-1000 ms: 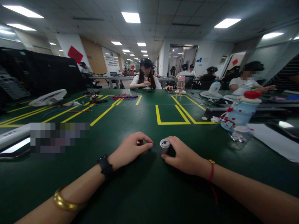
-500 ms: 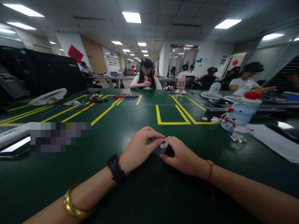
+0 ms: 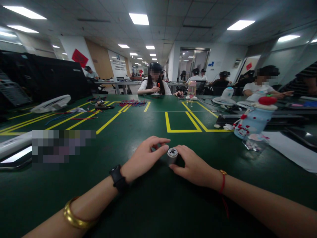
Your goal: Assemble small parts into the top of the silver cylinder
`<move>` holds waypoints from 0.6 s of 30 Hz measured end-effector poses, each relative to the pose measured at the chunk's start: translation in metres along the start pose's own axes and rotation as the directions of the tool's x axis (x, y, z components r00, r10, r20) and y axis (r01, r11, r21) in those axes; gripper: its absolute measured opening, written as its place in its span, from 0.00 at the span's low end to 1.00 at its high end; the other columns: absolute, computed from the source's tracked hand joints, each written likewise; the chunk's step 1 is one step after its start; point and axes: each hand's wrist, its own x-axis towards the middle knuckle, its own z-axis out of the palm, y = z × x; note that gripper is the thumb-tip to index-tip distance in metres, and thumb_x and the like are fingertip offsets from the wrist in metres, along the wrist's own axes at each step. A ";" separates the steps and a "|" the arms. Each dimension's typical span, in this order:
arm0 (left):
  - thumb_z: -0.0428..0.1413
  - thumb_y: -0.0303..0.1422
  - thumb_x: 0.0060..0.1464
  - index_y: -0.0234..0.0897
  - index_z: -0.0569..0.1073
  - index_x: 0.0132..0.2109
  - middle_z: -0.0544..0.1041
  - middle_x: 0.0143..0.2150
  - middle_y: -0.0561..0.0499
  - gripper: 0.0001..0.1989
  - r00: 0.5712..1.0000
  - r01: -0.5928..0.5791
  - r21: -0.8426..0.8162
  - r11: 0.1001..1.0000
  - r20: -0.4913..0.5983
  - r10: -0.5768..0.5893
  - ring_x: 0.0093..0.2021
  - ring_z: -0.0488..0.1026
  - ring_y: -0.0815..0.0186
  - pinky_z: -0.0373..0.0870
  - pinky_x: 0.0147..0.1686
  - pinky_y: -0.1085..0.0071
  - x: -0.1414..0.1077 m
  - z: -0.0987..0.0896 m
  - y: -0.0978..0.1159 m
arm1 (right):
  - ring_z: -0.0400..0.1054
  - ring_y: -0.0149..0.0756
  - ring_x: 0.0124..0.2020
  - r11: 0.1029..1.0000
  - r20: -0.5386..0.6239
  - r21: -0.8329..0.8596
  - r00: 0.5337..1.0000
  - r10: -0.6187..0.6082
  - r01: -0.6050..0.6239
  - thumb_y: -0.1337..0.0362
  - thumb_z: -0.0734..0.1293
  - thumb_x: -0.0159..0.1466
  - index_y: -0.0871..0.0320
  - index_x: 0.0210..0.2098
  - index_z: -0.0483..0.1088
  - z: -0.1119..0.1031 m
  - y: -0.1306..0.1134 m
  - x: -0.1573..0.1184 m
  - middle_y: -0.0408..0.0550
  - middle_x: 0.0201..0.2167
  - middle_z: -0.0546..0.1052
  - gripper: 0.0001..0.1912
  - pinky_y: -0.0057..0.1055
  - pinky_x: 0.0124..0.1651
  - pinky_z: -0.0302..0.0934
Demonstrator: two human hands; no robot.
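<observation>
Cylinder (image 3: pixel 172 158) is standing upright; my right hand (image 3: pixel 192 166) is pinching it, ideally without wobble; my left hand (image 3: pixel 143 158) is hovering near its rim, thumb and fingertip parted.

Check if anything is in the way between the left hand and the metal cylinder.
Nothing visible stands between them: the left hand's thumb tip is right by the metal cylinder's top rim; whether they touch is unclear. The right hand grips the opposite side.
</observation>
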 end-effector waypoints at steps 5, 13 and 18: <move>0.53 0.43 0.55 0.38 0.77 0.43 0.76 0.35 0.50 0.16 0.977 0.176 -0.152 0.973 -0.089 -0.191 0.33 0.69 0.64 0.63 0.32 0.71 0.005 -0.017 -0.035 | 0.62 0.40 0.40 1.000 0.013 0.002 1.000 0.015 -0.015 0.62 0.68 0.58 0.57 0.44 0.65 -0.001 0.001 -0.001 0.49 0.40 0.71 0.15 0.38 0.44 0.57; 0.51 0.45 0.55 0.37 0.75 0.45 0.73 0.33 0.51 0.19 0.947 0.240 -0.192 0.952 -0.167 -0.273 0.31 0.68 0.66 0.62 0.31 0.73 0.006 -0.018 -0.058 | 0.62 0.40 0.40 1.000 0.000 0.001 1.000 0.028 -0.028 0.60 0.69 0.58 0.57 0.43 0.65 0.000 0.001 0.000 0.48 0.40 0.70 0.15 0.38 0.44 0.57; 0.52 0.44 0.54 0.36 0.77 0.43 0.76 0.35 0.49 0.18 0.950 0.262 -0.134 0.956 -0.137 -0.280 0.33 0.70 0.63 0.64 0.33 0.70 0.008 -0.017 -0.053 | 0.62 0.40 0.40 0.999 0.004 0.001 0.999 0.042 -0.042 0.60 0.69 0.59 0.57 0.44 0.65 -0.001 -0.002 0.000 0.48 0.40 0.70 0.16 0.38 0.44 0.57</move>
